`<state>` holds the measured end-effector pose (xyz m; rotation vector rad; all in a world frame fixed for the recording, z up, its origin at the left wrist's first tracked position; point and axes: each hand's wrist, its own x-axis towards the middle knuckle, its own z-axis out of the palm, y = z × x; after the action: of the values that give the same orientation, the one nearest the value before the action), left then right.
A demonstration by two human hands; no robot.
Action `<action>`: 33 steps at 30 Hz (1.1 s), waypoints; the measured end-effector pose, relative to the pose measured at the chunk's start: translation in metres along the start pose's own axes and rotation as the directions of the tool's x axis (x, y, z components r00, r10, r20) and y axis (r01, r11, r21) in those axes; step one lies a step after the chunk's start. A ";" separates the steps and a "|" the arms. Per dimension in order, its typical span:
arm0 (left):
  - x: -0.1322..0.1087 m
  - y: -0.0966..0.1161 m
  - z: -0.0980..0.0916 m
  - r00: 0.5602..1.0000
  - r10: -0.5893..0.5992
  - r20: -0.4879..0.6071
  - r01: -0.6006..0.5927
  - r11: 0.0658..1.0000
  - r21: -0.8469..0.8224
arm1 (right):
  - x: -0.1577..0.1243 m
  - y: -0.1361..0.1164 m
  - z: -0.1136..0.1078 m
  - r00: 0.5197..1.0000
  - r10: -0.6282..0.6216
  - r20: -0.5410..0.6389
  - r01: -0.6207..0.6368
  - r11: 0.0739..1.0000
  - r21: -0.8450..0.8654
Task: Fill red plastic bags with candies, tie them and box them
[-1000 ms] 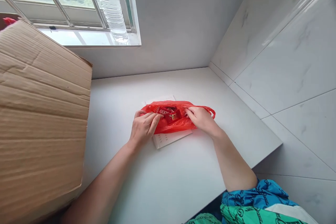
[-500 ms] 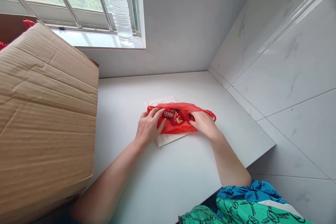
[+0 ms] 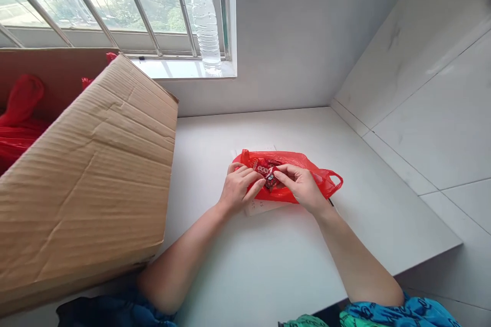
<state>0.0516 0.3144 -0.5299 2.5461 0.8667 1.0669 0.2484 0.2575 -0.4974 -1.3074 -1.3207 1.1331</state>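
Note:
A thin red plastic bag [image 3: 295, 159] lies with its mouth open on the white tabletop. Inside it are shiny red wrapped packets [image 3: 263, 167] with pale print. At the bag's left side, my left hand [image 3: 241, 186] curls its fingers over the rim, its thumb and index tips near the middle. My right hand [image 3: 305, 189] pinches a small dark-red wrapped candy [image 3: 270, 178] between thumb and fingertips, just over the opening. Under the bag, partly covered, is a white sheet of paper [image 3: 263, 207] with small marks.
On the left stands a large cardboard box [image 3: 103, 179] with red plastic bags [image 3: 23, 112] inside. A clear water bottle [image 3: 207, 28] stands on the windowsill by the barred window. Tiled wall [image 3: 433, 97] bounds the right side; the white tabletop [image 3: 245, 265] ends at the front right.
My right hand has come up out of the bag's right side toward the middle, now pinching a small candy. The bag's right handle loop lies free. The view has shifted left.

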 end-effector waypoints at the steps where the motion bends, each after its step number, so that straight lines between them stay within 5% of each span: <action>1: 0.000 0.000 0.001 1.000 0.007 0.012 -0.007 1.000 0.006 | 0.001 0.002 0.002 1.000 -0.007 0.004 0.007 1.000 0.016; 13: 0.001 -0.002 0.003 0.999 0.010 -0.035 -0.011 1.000 -0.030 | 0.006 0.005 0.002 1.000 0.003 0.003 -0.003 0.994 0.108; 20: 0.001 -0.002 0.001 1.000 0.004 -0.021 -0.006 0.997 -0.072 | 0.000 -0.001 -0.002 0.969 -0.142 0.204 0.134 0.990 0.052; 27: -0.002 -0.007 0.002 0.995 -0.095 -0.029 0.089 0.984 -0.151 | 0.004 0.000 -0.005 0.994 -0.089 0.070 0.085 0.995 0.058; 33: -0.002 -0.003 0.002 1.000 -0.027 0.003 0.027 0.989 -0.147 | 0.004 0.002 -0.007 0.998 -0.042 0.035 0.042 0.999 0.009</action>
<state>0.0509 0.3157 -0.5336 2.4070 0.7889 1.0796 0.2560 0.2613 -0.4978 -1.2529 -1.3616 1.1360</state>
